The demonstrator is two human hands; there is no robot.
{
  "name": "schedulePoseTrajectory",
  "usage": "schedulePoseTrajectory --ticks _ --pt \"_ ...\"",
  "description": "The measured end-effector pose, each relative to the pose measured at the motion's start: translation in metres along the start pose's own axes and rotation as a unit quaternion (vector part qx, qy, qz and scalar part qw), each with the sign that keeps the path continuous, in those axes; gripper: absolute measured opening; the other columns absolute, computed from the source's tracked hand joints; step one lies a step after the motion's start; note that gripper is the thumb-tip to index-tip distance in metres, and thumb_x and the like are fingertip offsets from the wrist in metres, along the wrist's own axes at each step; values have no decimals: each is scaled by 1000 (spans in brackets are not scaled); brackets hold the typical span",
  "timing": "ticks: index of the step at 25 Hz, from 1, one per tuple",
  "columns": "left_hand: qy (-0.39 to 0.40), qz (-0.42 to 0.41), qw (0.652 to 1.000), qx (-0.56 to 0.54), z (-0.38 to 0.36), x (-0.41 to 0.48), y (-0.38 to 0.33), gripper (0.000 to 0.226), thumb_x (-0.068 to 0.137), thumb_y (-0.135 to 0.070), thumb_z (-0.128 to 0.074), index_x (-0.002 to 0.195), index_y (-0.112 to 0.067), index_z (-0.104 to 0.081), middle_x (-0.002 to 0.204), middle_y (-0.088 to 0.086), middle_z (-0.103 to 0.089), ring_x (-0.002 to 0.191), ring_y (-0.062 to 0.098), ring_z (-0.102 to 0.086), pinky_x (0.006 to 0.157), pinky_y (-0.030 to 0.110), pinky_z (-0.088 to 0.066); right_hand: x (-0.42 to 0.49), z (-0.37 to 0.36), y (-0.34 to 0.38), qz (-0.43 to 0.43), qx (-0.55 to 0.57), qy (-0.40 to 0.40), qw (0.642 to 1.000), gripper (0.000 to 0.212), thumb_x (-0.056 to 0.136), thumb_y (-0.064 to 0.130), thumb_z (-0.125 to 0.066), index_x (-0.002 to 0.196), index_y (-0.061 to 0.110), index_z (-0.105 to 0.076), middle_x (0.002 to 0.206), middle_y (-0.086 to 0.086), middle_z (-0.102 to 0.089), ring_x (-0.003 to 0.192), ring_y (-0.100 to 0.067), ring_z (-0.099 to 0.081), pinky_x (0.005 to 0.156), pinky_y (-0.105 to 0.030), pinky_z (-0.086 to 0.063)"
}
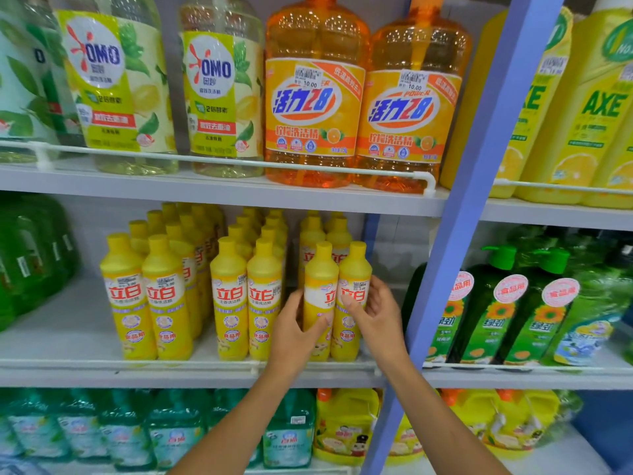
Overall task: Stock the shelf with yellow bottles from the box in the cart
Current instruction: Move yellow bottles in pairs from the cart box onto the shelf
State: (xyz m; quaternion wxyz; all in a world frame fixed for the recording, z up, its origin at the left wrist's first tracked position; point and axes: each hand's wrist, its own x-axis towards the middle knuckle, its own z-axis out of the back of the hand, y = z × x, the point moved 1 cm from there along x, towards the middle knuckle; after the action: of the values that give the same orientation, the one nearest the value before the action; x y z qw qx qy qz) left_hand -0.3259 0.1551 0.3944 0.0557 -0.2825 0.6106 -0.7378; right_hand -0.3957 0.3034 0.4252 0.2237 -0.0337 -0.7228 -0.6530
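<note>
**Entry:** front pair, rightmost column, middle shelf (68,323).

**Left bottle** (320,269): upright at the shelf front. Wrapped by left hand (294,334), thumb across the label, fingers round the far side. Label turned off to the right, only partly readable.

**Right bottle** (354,265): upright, touching its neighbour. Gripped by right hand (376,313), fingertips on the label, other fingers round the right flank. Label close to square with the aisle.

**Step judged in hand:** seating and facing the pair.
- Twist left bottle to match the neighbours' facing.
- Keep both bases flat on the shelf (no lift needed, by the look of it).
- Push back until snug against the bottles behind (310,234), fronts level with the other yellow rows (229,296).
- Release only once steady.

**Surroundings:**
- Front rail (137,362) just before the bases; to be cleared on any lift.
- Blue upright (462,234) close beside right hand, with little room on that side.
- Upper shelf board (205,193) with orange jugs (315,108), well above the caps.
- Green pump bottles (493,303) in the next bay, beyond the upright.
- Gap between this column and the middle rows narrow, taken up by the left fingers.

**Box and cart:** out of view; stock left to place unknown.
</note>
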Motion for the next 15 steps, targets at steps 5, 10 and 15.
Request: schedulePoseTrajectory --ticks 5,10,15 --pt "-3 28 999 39 -2 -4 22 62 79 -30 -85 132 -29 -52 123 -13 -67 113 0 -64 96 37 -58 -15 5 -27 -29 -20 8 999 56 88 16 -77 138 25 -51 130 10 -66 119 -4 -64 94 -23 -55" --pt "48 35 998 20 7 -3 17 61 83 -25 -81 137 -25 -53 127 -13 -67 118 2 -63 98 30 -56 -13 8 -30 -28 -32 40 998 54 94 19 -70 143 22 -47 134 9 -65 123 -6 -62 101 -31 -54" --pt "-52 52 997 33 -4 -15 18 61 73 -24 -89 125 -25 -56 115 -15 -68 102 -9 -64 81 15 -56 -23 2 -35 -18 -61 -10 998 59 84 26 -81 136 24 -53 124 12 -69 113 -1 -66 92 -26 -57"
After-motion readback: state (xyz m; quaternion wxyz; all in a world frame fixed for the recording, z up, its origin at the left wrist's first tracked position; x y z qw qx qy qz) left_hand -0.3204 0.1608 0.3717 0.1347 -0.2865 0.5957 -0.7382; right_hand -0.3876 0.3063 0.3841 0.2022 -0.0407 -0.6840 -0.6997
